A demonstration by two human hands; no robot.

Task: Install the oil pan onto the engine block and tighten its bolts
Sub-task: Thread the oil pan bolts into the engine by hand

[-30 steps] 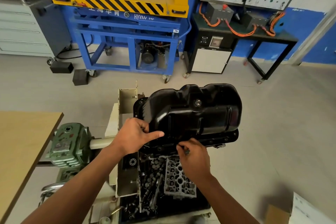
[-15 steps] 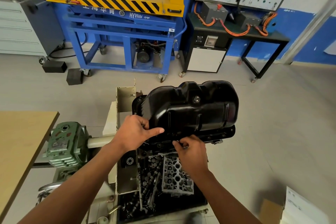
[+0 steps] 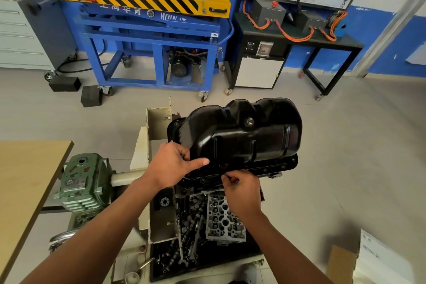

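A glossy black oil pan sits upside-down on the engine block, whose dark edge shows just under the pan's flange. My left hand grips the pan's near-left corner, thumb stretched along its side wall. My right hand is at the front flange with its fingertips pinched together on something small, which looks like a bolt, mostly hidden by the fingers. Several bolt heads dot the flange to the right.
Below the block a black tray holds a cylinder head and loose engine parts. A green gearbox of the stand sits left, beside a wooden table. A blue-and-yellow lift and a black bench stand behind.
My right hand has slid up to the pan's front flange and pinched there. My left hand keeps the same hold on the pan's corner. The view shifted slightly.
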